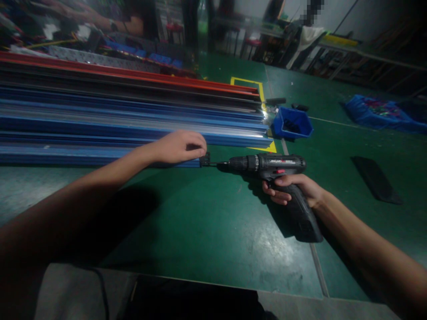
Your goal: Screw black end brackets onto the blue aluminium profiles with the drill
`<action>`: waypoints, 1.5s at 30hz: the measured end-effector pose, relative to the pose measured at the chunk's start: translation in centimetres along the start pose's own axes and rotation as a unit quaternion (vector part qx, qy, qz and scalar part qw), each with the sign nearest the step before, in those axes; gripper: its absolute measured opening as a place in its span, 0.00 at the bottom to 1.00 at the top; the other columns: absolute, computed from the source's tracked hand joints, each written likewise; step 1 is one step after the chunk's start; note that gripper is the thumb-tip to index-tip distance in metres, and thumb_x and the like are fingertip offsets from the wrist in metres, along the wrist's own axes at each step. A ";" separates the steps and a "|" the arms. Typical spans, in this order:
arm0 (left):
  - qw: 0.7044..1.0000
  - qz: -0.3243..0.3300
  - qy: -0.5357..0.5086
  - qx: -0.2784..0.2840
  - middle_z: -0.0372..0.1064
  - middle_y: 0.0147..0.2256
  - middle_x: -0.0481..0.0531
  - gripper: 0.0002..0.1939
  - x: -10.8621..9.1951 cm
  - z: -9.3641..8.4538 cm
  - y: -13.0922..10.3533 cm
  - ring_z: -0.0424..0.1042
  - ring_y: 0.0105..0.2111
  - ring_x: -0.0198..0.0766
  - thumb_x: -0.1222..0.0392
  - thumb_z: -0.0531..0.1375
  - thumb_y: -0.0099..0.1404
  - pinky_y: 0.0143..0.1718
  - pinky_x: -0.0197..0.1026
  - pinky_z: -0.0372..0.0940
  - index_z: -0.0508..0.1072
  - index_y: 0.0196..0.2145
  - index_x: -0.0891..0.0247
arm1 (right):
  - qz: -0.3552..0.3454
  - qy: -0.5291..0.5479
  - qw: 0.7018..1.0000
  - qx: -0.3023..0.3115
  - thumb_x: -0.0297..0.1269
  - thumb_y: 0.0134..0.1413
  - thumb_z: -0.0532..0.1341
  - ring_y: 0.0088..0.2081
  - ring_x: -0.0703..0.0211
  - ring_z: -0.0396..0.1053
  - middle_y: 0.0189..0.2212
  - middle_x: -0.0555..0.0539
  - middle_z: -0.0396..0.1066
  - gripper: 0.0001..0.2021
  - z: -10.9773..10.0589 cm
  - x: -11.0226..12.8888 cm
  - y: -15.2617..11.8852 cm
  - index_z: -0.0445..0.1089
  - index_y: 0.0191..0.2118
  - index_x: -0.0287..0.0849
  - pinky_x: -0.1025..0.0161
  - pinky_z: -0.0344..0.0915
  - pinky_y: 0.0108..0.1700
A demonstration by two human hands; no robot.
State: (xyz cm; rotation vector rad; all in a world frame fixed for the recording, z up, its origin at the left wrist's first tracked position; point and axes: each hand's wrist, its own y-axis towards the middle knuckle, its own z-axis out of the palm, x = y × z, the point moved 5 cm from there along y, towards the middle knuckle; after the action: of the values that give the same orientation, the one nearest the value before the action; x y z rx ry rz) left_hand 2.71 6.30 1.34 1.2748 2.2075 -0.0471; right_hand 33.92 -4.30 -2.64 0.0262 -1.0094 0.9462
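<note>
The right hand wraps tightly around the handle of a black drill, above the green table. The thin bit points at a small black end piece at the end of the nearest blue rail. The left hand lies over that rail, fingers bent; whether they pinch the end piece, one cannot tell. The drill looks hard and heavy, so its handle is the best grip. The long rail looks stiff and maybe slippery, so pressing down near its end should steady it.
</note>
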 end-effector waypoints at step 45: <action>1.000 0.003 0.007 0.002 0.80 0.41 0.53 0.16 0.1 0.1 -0.1 0.77 0.42 0.40 0.50 0.56 0.74 0.48 0.39 0.66 0.80 0.37 0.61 | 0.007 -0.003 1.000 -0.011 0.32 0.58 0.65 0.21 0.72 0.58 0.32 0.43 0.73 0.11 0.0 0.0 -0.1 0.78 0.42 0.28 0.69 0.69 0.26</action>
State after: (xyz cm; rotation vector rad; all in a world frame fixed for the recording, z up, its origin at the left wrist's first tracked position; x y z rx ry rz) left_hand 2.62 6.35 1.20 1.2885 2.2156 -0.0414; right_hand 33.98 -4.32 -2.61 0.0022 -1.0265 0.9486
